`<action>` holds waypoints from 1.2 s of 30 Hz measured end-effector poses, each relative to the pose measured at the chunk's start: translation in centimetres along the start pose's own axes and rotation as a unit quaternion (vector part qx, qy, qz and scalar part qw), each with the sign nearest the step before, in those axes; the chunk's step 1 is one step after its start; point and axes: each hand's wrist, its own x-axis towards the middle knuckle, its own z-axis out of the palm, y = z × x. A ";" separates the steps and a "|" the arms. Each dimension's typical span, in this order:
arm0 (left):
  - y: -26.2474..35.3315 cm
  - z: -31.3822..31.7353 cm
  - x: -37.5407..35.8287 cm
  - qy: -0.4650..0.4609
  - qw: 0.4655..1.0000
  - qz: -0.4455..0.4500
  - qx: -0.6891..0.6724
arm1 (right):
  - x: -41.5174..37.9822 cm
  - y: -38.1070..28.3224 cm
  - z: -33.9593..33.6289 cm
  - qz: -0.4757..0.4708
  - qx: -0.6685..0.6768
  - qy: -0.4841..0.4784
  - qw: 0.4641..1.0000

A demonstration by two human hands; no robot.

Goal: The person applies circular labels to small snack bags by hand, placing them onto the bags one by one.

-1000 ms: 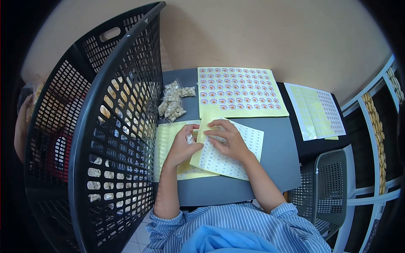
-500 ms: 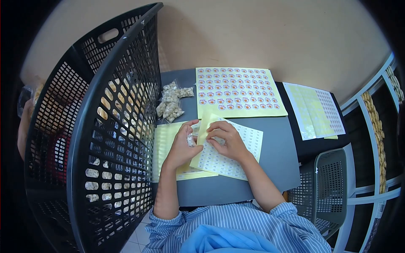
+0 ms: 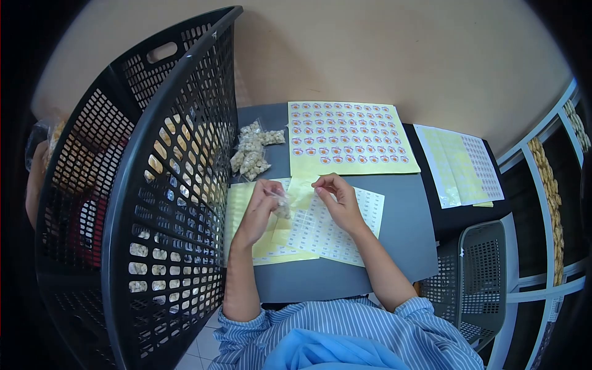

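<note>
In my left hand [image 3: 260, 208] is a small clear plastic bag [image 3: 283, 208] with pale pieces inside, pinched between thumb and fingers. My right hand [image 3: 338, 198] hovers just right of it, thumb and forefinger pressed together. Whatever those fingertips hold, if anything, is too small to make out. Beneath both hands lies a white label sheet [image 3: 354, 243] with rows of small printed labels, overlapping yellow backing sheets [image 3: 242, 216]. Behind the hands rests a larger yellow sheet [image 3: 354, 166] of round orange-and-white stickers.
Several filled bags [image 3: 251, 154] lie at the table's back left, beside a tall black perforated basket [image 3: 179, 203] holding more bags. More label sheets [image 3: 453, 163] lie at right, above a grey-green basket [image 3: 484, 277]. Another person's arm [image 3: 37, 185] shows at far left.
The raised edge of the label sheet has dropped lower. My left hand has turned inward, bringing the bag into clearer view, and my right hand has moved slightly away to the right.
</note>
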 end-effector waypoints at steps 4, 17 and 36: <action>-0.7 0.6 0.4 0.011 0.993 -0.007 0.117 | 0.1 -0.2 -0.3 0.028 0.067 0.005 0.997; 0.1 1.8 0.3 0.033 0.937 0.031 0.346 | -0.4 -1.8 0.4 0.034 -0.080 -0.061 0.994; 0.3 2.0 0.2 0.001 0.936 0.051 0.349 | -0.4 -1.4 0.5 0.019 -0.109 -0.049 0.993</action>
